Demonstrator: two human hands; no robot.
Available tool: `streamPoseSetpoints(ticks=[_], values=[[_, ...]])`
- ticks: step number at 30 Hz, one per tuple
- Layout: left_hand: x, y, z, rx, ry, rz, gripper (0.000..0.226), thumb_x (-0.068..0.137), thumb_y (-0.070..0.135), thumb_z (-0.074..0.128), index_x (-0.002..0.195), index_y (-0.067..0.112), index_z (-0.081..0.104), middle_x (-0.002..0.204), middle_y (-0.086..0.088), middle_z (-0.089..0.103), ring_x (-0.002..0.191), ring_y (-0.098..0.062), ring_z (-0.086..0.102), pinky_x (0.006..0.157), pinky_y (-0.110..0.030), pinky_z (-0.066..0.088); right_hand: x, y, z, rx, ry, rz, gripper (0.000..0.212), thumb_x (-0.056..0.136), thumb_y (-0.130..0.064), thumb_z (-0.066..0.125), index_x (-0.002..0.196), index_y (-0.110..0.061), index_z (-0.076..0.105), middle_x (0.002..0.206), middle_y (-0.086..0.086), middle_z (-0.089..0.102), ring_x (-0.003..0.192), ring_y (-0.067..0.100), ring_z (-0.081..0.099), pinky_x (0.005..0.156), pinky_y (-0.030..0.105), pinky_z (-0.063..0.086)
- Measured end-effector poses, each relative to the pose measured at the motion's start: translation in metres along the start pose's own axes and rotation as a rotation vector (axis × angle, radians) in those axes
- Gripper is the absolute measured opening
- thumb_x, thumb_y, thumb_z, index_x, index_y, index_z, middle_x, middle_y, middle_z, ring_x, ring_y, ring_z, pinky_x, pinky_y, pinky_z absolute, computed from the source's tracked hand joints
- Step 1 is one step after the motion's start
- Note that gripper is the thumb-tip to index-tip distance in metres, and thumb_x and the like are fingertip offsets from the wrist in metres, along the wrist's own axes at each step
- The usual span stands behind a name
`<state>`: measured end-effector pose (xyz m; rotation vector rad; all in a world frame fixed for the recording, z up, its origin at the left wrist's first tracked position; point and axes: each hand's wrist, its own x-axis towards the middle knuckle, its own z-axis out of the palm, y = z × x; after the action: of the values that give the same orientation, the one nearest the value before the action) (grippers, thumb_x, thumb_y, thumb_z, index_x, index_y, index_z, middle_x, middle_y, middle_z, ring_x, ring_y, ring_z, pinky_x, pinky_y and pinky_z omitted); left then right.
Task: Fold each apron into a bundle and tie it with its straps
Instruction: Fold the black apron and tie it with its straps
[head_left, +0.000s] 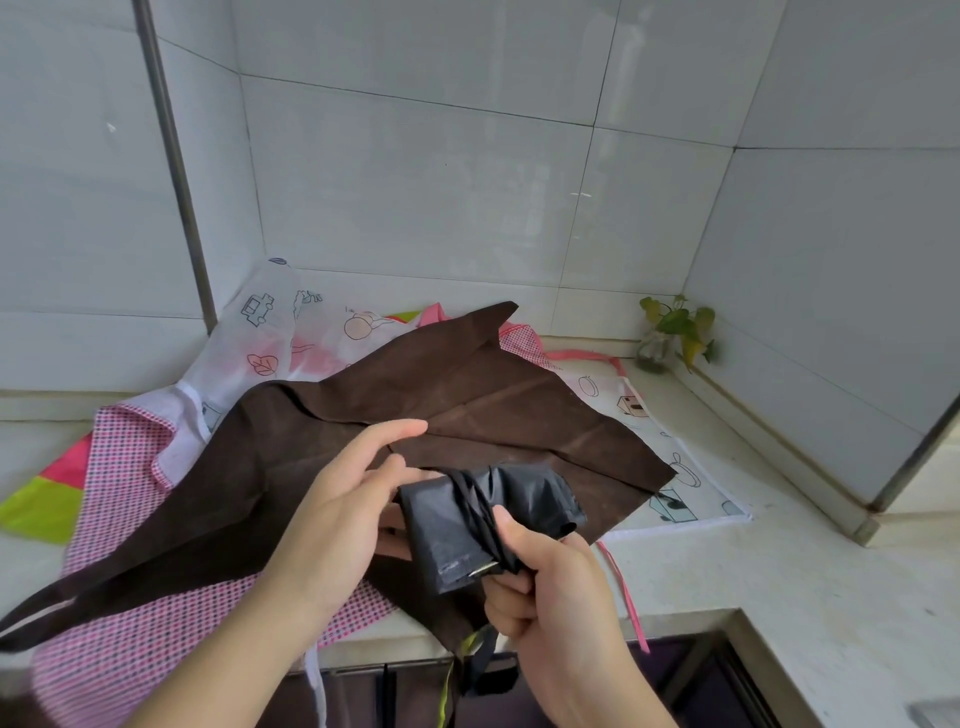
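Left of the black bundle (483, 525), the pink checked apron (119, 467) lies flat on the counter (779, 587), with the brown apron (415, 415) spread over it. The left hand (343, 499) cups the bundle's left end, fingers loosely spread beneath and behind it. The bundle sits above the counter's front edge, black straps (475, 506) wound round its middle. The right hand (545, 582), just right of it, pinches the strap ends. If that pinch slackens before knotting, the slick fabric will likely spring open and unroll.

pale counter (727, 561) carries spread aprons (130, 467) and a plant jar (652, 356).
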<state>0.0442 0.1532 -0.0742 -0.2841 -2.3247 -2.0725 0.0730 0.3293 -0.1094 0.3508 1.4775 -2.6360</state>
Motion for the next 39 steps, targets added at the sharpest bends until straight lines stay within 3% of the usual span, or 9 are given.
streamPoseSetpoints(ticks=[5,9,13,16,18,22,25,30,39], values=[[0.004,-0.022,-0.004,0.372,-0.134,-0.022,0.052,0.090,-0.015,0.059,0.080,0.034,0.070,0.075,0.006,0.073,0.074,-0.011,0.068,0.080,-0.039,0.060,-0.006,-0.009,0.006,-0.025,-0.070,0.061,0.051,0.087,-0.018,0.071,0.072,-0.018,0.023,0.054,0.000,0.021,0.043,0.009,0.015,0.047,0.020,0.011],[0.001,-0.035,0.004,0.482,-0.148,-0.021,0.023,0.089,0.012,0.063,0.069,0.021,0.069,0.062,0.005,0.069,0.057,-0.004,0.055,0.062,-0.036,0.049,-0.007,-0.015,0.005,-0.087,-0.064,0.032,0.043,0.093,-0.018,0.069,0.064,-0.017,0.037,0.055,0.004,0.031,0.049,0.012,0.013,0.048,0.026,0.009],[-0.022,-0.023,0.021,0.655,-0.298,0.039,0.029,0.102,0.037,0.059,0.076,0.030,0.071,0.068,0.015,0.070,0.063,-0.001,0.066,0.064,-0.023,0.052,-0.005,-0.026,0.005,-0.168,-0.024,-0.039,0.030,0.095,-0.020,0.070,0.076,-0.008,0.049,0.062,0.013,0.045,0.050,0.015,0.013,0.046,0.029,0.011],[-0.036,-0.012,0.030,0.719,-0.376,0.042,0.027,0.099,0.049,0.058,0.079,0.035,0.069,0.069,0.020,0.067,0.064,0.002,0.064,0.061,-0.021,0.050,-0.002,-0.029,0.007,-0.224,0.038,-0.102,0.045,0.098,-0.020,0.069,0.058,-0.015,0.049,0.061,0.015,0.050,0.045,0.015,0.019,0.043,0.025,0.017],[-0.044,-0.003,0.035,0.709,-0.404,0.065,0.027,0.097,0.053,0.057,0.083,0.035,0.070,0.071,0.022,0.065,0.066,0.002,0.063,0.061,-0.019,0.047,-0.003,-0.027,0.009,-0.255,0.080,-0.120,0.054,0.097,-0.020,0.071,0.048,-0.021,0.048,0.053,0.009,0.049,0.042,0.017,0.029,0.043,0.024,0.023],[-0.050,0.018,0.033,0.583,-0.343,0.181,0.023,0.098,0.046,0.063,0.082,0.032,0.073,0.074,0.017,0.067,0.067,-0.005,0.062,0.057,-0.018,0.040,-0.001,-0.012,0.010,-0.245,0.171,-0.104,0.038,0.091,-0.018,0.079,0.063,-0.009,0.055,0.057,0.007,0.055,0.057,0.022,0.058,0.050,0.029,0.047],[-0.041,0.025,0.024,0.349,-0.230,0.252,0.021,0.097,0.033,0.068,0.080,0.031,0.078,0.079,0.007,0.068,0.072,-0.009,0.063,0.064,-0.019,0.044,0.000,-0.001,0.012,-0.282,0.171,-0.056,0.034,0.091,-0.022,0.079,0.087,0.000,0.053,0.053,-0.002,0.050,0.044,0.012,0.050,0.043,0.024,0.043],[-0.019,0.014,0.011,0.158,-0.100,0.164,0.021,0.097,0.030,0.068,0.084,0.027,0.084,0.091,0.000,0.073,0.091,-0.016,0.069,0.089,-0.033,0.051,-0.005,-0.002,0.017,-0.291,0.048,-0.110,0.035,0.095,-0.011,0.071,0.065,-0.007,0.053,0.059,0.010,0.042,0.037,0.008,0.034,0.038,0.017,0.029],[0.000,0.008,0.005,-0.023,0.153,0.006,0.024,0.095,0.034,0.071,0.077,0.022,0.082,0.090,0.006,0.080,0.096,-0.005,0.073,0.092,-0.028,0.051,-0.008,0.010,0.008,-0.249,-0.021,-0.066,0.047,0.094,-0.010,0.074,0.051,-0.018,0.057,0.051,-0.001,0.043,0.037,0.008,0.037,0.038,0.017,0.032]])
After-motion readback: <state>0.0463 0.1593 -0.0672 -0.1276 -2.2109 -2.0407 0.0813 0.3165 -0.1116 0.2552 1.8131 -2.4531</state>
